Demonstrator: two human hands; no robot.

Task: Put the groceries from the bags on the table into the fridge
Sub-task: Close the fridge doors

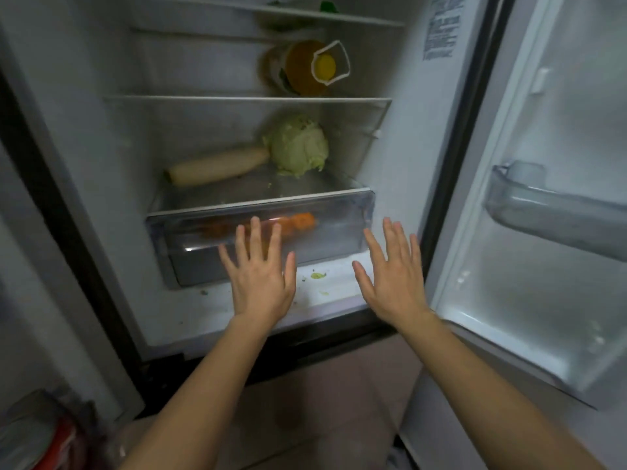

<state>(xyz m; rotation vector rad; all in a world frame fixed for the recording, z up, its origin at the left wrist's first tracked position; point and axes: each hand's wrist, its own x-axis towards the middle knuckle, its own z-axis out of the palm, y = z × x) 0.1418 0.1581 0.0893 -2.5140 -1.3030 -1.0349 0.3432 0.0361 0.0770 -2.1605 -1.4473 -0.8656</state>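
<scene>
Spread wide and empty, left hand [259,276] and right hand [395,276] are hovering before the clear plastic drawer [339,232] holding orange carrots [302,221]; pale green cabbage [298,145] and long white radish [217,166] are lying on the glass shelf [244,191] above.

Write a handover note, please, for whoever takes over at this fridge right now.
Both open, empty: left hand, right hand, fingers spread before the drawer; contact unclear.
In fridge, door open: carrots in drawer; radish and cabbage on the shelf above it; bottle lying one shelf higher.
To do: bags and table are out of view, so check them for more groceries, then shut the door.
</scene>
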